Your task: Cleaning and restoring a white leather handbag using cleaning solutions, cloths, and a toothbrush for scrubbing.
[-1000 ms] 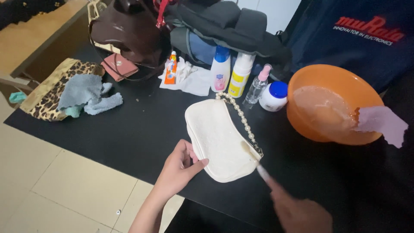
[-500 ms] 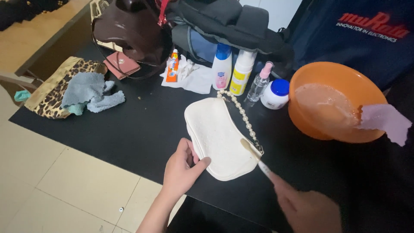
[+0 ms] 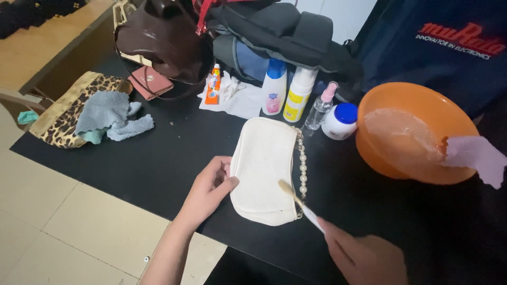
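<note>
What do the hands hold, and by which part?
Right hand holds a toothbrush by its handle end. Left hand pinches the white purse at its left edge.

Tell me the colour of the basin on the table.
Orange basin, clearest in the head view.

The single head camera looked steeply down from close above the table (image 3: 158, 163), facing its far edge, floor showing left of the table.
</note>
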